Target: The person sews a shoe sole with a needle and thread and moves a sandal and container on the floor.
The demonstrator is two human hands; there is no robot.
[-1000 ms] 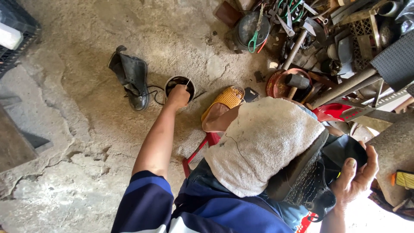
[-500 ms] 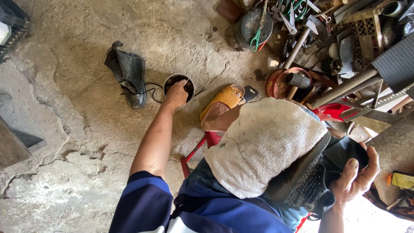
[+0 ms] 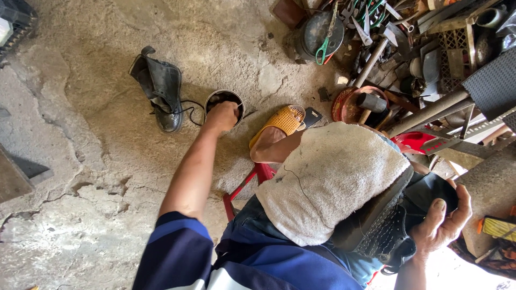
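My left hand (image 3: 221, 115) reaches out to a small round tin (image 3: 216, 98) on the concrete floor, its fingers curled over the tin's rim; what it holds is hidden. My right hand (image 3: 443, 223) grips a black boot (image 3: 427, 193) lying sole-up on a white towel (image 3: 328, 182) across my lap. The boot's treaded sole (image 3: 376, 228) faces me. A second black boot (image 3: 161, 88) with loose laces lies on the floor just left of the tin.
My foot in a yellow sandal (image 3: 284, 121) rests right of the tin, above a red stool leg (image 3: 250, 180). A heap of tools, a hammer (image 3: 371, 59), pliers and metal parts fills the upper right. A dark crate (image 3: 16, 21) sits top left.
My left hand stays at the tin, now pressed a little further over its rim. My right hand keeps its hold on the boot.
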